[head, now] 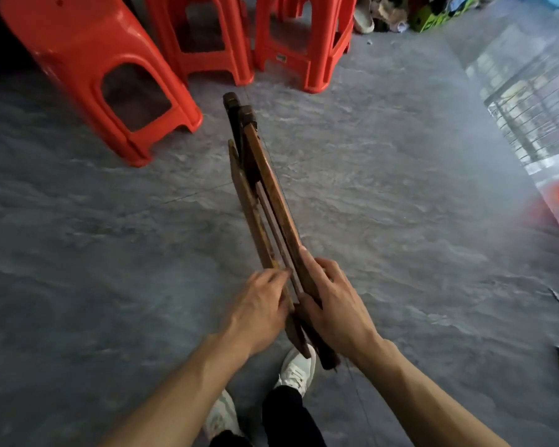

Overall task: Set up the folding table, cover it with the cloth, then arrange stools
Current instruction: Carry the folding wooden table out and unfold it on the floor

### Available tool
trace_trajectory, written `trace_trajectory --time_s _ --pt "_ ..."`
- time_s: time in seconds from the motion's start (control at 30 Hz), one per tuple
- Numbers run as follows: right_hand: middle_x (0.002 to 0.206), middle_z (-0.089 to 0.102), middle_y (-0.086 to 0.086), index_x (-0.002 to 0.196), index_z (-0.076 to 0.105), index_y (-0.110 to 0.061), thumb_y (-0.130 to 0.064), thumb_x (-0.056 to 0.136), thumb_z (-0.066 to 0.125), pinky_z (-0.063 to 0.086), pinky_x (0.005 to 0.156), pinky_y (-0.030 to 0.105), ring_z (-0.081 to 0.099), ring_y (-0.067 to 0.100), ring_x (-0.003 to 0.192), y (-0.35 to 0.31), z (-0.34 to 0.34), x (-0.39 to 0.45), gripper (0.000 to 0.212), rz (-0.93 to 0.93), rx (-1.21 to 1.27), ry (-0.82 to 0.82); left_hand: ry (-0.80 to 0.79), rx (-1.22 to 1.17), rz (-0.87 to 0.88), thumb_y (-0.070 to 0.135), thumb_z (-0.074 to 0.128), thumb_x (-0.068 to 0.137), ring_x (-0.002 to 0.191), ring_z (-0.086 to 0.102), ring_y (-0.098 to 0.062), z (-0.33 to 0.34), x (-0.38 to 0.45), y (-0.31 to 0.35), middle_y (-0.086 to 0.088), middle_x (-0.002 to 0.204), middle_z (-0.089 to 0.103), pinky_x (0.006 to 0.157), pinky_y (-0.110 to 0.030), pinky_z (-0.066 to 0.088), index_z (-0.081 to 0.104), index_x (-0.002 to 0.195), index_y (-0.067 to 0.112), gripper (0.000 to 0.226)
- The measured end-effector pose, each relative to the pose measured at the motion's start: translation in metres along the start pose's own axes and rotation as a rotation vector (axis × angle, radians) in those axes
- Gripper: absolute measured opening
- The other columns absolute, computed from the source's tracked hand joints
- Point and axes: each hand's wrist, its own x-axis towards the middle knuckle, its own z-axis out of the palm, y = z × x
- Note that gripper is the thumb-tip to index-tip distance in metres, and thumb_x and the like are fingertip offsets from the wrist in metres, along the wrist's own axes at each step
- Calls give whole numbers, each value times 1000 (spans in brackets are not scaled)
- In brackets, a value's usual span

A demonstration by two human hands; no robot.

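Here, both hands — left hand (261,312), right hand (334,306) — gripping folded wooden frame (265,191)

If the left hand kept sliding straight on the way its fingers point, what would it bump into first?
Probably nothing soon: the left hand points up along the folded wooden frame it holds, toward bare floor right of the nearest red stool. Depth is unclear.

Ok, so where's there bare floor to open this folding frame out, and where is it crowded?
Bare grey floor lies right of the folded wooden frame, up to the bright strip along the right edge. More lies to its left, below the red stools. The top is crowded: the stools and a clutter pile. Both hands grip the frame.
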Motion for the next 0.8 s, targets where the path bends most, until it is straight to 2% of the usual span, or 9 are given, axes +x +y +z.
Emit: trace_trajectory --time_s 0.1,0.2,0.3,0.4,0.47,0.57,0.7,0.8 --pt "134 45 -4 154 19 -39 -42 95 42 46 98 33 48 16 116 -1 9 -10 64 -30 -12 37 -6 -112 -56 23 54 95 129 42 -17 15 -15 4 3 143 46 104 -27 36 39 144 24 52" --pt "134 46 -5 152 27 -38 -30 96 51 44 101 34 45 14 120 -3 18 -22 61 -47 -8 53 57 -202 -68 25 51 96 122 50 -16 26 -29 7 5 137 50 96 -26 41 37 142 28 48" --pt "132 47 -6 151 31 -37 -31 97 48 46 101 36 47 13 121 -5 25 -34 57 -35 44 68 112 -252 -46 25 42 99 123 51 -17 39 -44 3 4 140 49 100 -33 46 32 148 27 50" --pt "125 46 -14 149 30 -42 -37 96 46 49 96 39 51 12 116 -7 33 -48 56 11 95 97 122 -336 -29 14 40 99 129 48 -14 54 -61 -2 5 144 47 104 -35 44 31 150 27 54" --pt "121 45 -17 149 25 -46 -39 96 48 50 94 40 53 13 111 -7 35 -60 59 44 109 116 125 -351 -22 8 42 97 130 47 -13 66 -73 -3 5 143 48 105 -34 43 36 149 26 55" --pt "122 45 -15 152 21 -42 -38 95 55 51 94 41 55 11 109 -4 37 -78 67 89 159 79 124 -348 -57 8 47 94 126 49 -15 82 -90 1 3 137 52 105 -34 44 40 146 27 55" --pt "144 41 -10 153 15 -36 -37 85 69 48 102 42 43 9 129 4 31 -91 87 53 174 13 144 -365 -183 16 56 94 125 50 -16 100 -110 5 2 132 54 101 -25 41 49 138 24 46" --pt "151 39 -3 154 10 -34 -41 78 74 43 107 44 39 12 136 16 29 -98 99 39 146 -46 117 -276 -257 20 55 95 129 45 -18 110 -129 5 -2 138 48 101 -21 34 46 141 18 46"
